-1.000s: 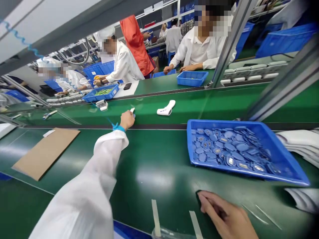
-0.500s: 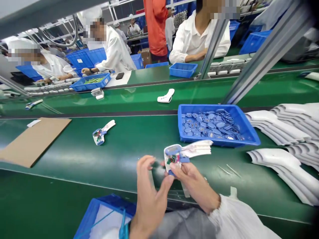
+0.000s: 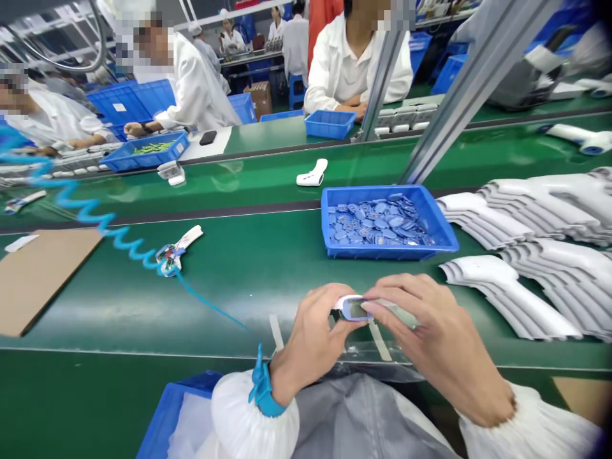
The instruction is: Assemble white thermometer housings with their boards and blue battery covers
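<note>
Both my hands meet above the green bench in front of me, around a gun-shaped thermometer whose small grey display in a blue frame faces me. My left hand grips its white casing from the left, fingers closed. Fingers of my right hand press on the display's right edge. A translucent sheet-like piece shows under the right fingers; I cannot tell what it is. Most of the casing is hidden by my hands. Farther left on the bench lies an open thermometer half with wires and a circuit board.
A blue bin of small blue oval parts stands beyond my hands. White casing shells are stacked at the right. Cardboard lies left. A coiled blue cord runs towards my left wrist strap. Co-workers sit across the conveyor.
The thermometer has been turned so its display end faces me. My right hand has shifted to the display's right side, and my left hand has closed on the casing. The view has moved right.
</note>
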`<state>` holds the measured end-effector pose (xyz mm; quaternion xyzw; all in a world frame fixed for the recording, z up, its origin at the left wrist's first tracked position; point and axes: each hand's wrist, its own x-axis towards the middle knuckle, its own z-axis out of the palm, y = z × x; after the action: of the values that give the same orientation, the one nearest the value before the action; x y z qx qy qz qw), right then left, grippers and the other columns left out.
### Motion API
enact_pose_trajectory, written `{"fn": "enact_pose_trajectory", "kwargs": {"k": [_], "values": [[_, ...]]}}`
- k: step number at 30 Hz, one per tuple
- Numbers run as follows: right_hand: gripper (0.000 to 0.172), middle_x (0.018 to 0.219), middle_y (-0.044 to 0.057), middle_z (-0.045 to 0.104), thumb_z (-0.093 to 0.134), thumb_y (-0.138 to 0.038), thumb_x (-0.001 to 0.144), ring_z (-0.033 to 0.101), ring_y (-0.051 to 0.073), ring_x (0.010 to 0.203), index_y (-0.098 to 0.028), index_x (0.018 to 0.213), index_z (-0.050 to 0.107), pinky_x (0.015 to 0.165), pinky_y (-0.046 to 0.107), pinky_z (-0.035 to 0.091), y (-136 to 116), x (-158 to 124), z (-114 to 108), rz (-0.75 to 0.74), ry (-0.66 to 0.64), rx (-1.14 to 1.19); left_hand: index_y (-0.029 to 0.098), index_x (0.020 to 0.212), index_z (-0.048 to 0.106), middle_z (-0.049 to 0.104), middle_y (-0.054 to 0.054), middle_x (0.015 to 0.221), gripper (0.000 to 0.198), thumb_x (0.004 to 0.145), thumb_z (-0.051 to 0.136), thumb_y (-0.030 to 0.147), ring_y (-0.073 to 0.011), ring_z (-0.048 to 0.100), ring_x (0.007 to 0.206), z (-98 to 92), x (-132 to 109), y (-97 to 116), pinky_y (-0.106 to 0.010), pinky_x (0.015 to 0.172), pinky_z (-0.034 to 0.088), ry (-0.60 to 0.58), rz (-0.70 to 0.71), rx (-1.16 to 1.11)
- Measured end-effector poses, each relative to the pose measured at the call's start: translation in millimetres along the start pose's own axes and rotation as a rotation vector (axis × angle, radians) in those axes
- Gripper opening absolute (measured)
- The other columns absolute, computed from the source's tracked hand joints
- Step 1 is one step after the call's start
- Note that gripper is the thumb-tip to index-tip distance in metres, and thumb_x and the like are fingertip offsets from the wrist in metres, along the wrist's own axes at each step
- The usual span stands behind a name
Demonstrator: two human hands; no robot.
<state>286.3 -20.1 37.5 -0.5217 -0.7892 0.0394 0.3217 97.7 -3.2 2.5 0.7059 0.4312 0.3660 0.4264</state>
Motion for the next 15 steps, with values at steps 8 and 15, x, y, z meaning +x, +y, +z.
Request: {"fn": "enact_pose_trajectory", "kwargs": {"k": [8,15], "values": [[0.015,0.099,0.0,0.068,0.053,-0.026,0.103,0.056,0.016,0.084,-0.025,0.098,0.067,0.075,0.035,0.033,-0.8,7.4,-6.9,-0.06,0.0,-0.029,0.02,0.105,0.065,0.069,-0.002,0.106,0.01,0.095,0.065,0.023,-0.019,0.062,0.097,-1.9,7.1,5.0,-0.031,0.087,0.046,0.006,0.014,0.078],[0.021,0.087,-0.002,0.068,0.049,-0.025,0.103,0.056,0.018,0.077,-0.023,0.087,0.061,0.076,0.037,0.033,-10.6,4.3,-11.7,-0.004,0.033,-0.072,0.02,0.103,0.062,0.068,-0.004,0.104,0.009,0.1,0.054,0.017,-0.0214,0.061,0.097,-0.5,8.5,14.5,-0.036,0.085,0.043,-0.05,0.038,0.388]]}}
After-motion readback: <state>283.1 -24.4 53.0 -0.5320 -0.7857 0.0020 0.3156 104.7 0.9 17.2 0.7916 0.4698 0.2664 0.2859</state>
